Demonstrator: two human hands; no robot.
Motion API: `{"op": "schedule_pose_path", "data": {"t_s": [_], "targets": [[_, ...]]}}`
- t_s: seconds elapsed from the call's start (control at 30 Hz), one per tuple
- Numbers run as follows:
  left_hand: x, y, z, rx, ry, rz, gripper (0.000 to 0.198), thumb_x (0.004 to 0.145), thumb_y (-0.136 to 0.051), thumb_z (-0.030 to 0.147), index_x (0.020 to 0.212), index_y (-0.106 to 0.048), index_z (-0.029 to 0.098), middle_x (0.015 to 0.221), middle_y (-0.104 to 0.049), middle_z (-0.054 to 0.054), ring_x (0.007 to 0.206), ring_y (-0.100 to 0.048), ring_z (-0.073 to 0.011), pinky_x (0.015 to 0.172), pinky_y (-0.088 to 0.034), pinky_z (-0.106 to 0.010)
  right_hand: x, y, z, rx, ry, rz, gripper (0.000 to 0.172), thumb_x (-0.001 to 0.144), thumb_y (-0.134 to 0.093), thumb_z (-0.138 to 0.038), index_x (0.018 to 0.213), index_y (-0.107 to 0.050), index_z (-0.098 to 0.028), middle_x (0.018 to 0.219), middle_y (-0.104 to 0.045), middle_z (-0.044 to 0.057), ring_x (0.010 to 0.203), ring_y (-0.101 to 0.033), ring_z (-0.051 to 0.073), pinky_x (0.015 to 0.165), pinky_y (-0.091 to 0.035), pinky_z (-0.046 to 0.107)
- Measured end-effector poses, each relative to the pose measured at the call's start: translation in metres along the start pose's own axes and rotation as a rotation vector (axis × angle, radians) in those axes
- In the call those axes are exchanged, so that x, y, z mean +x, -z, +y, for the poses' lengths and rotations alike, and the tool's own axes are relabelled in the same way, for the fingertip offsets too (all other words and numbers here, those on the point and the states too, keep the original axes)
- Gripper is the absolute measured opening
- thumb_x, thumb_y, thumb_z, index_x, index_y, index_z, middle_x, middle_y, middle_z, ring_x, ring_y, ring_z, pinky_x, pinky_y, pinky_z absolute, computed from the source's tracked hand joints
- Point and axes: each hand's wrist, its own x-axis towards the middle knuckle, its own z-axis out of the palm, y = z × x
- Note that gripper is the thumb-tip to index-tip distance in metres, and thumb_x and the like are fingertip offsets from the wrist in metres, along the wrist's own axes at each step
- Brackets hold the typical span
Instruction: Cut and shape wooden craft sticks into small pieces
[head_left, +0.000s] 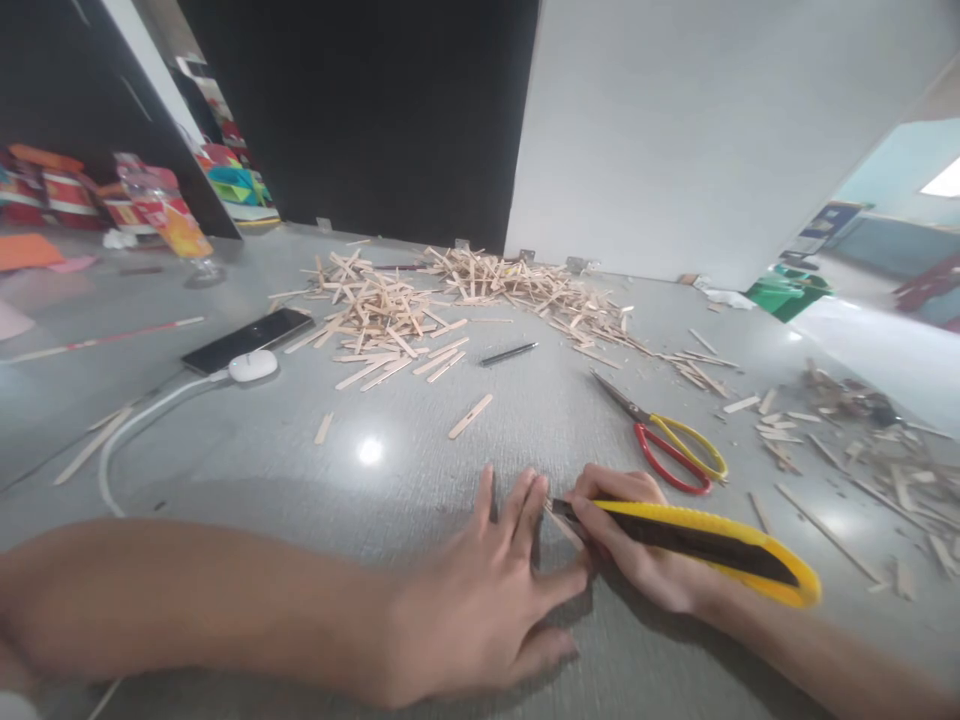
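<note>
My right hand (637,540) grips a yellow and black utility knife (712,540), its tip pointing left onto a thin wooden stick (564,525) on the grey table. Spread flat over the tabletop, my left hand (495,580) has its fingers apart and presses beside that stick, close to the knife's tip. Part of the stick is covered by my fingers. Just beyond my hands lies a short piece of wooden stick (471,416) with a dark mark on it. Scissors (667,440) with one red and one yellow handle rest past my right hand.
Piles of wooden sticks (382,310) lie toward the back panels. A black phone (247,340) and a white charger plug (253,366) with its cable are at left. A dark pen (510,354) sits mid-table. Cut scraps (892,480) are scattered at right. A drink bottle (172,220) stands far left.
</note>
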Motion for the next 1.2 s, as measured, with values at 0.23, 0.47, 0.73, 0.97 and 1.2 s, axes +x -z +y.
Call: {"op": "schedule_pose_path", "data": {"t_s": [0.23, 0.47, 0.73, 0.97, 1.2], "targets": [[-0.0012, 0.0032, 0.0005, -0.005, 0.034, -0.011, 0.069, 0.104, -0.049, 0.055, 0.165, -0.028, 0.030, 0.163, -0.034, -0.029, 0.150, -0.027, -0.0557, 0.108, -0.031, -0.081, 0.0011, 0.0000, -0.0009, 0.035, -0.014, 0.026, 0.040, 0.104, -0.048, -0.045, 0.070, -0.054, -0.024, 0.057, -0.056, -0.003, 0.052, -0.052, 0.014, 0.058, -0.039, 0.031], [-0.0005, 0.0023, 0.0004, -0.017, 0.036, -0.008, 0.061, 0.104, -0.049, 0.056, 0.158, -0.042, 0.028, 0.165, -0.032, -0.027, 0.150, -0.029, -0.0546, 0.110, -0.029, -0.080, 0.0002, -0.0001, -0.0004, 0.036, 0.011, 0.067, 0.037, 0.104, -0.052, -0.042, 0.073, -0.058, -0.023, 0.059, -0.058, -0.003, 0.054, -0.054, 0.013, 0.053, -0.040, 0.028], [-0.0007, 0.0031, 0.0011, -0.019, 0.024, -0.012, 0.058, 0.105, -0.046, 0.056, 0.155, -0.046, 0.027, 0.161, -0.036, -0.031, 0.150, -0.025, -0.0568, 0.109, -0.031, -0.080, 0.0010, -0.0030, 0.0016, 0.053, 0.019, 0.042, 0.035, 0.105, -0.052, -0.042, 0.077, -0.060, -0.022, 0.060, -0.057, -0.004, 0.054, -0.052, 0.012, 0.054, -0.039, 0.028], [0.0009, 0.0056, 0.0014, -0.019, 0.022, -0.039, 0.057, 0.105, -0.044, 0.055, 0.154, -0.046, 0.025, 0.160, -0.036, -0.033, 0.149, -0.021, -0.0573, 0.109, -0.031, -0.081, 0.0008, -0.0022, 0.0022, 0.055, 0.014, 0.010, 0.033, 0.106, -0.052, -0.041, 0.079, -0.059, -0.023, 0.062, -0.059, -0.005, 0.056, -0.053, 0.013, 0.060, -0.039, 0.030], [0.0017, 0.0069, 0.0011, -0.068, 0.040, -0.055, 0.057, 0.105, -0.047, 0.054, 0.153, -0.047, 0.025, 0.162, -0.030, -0.035, 0.150, -0.014, -0.0576, 0.109, -0.028, -0.084, 0.0019, -0.0004, 0.0013, -0.003, 0.056, -0.017, 0.037, 0.108, -0.047, -0.041, 0.077, -0.057, -0.022, 0.066, -0.057, -0.004, 0.061, -0.055, 0.013, 0.069, -0.040, 0.032]]}}
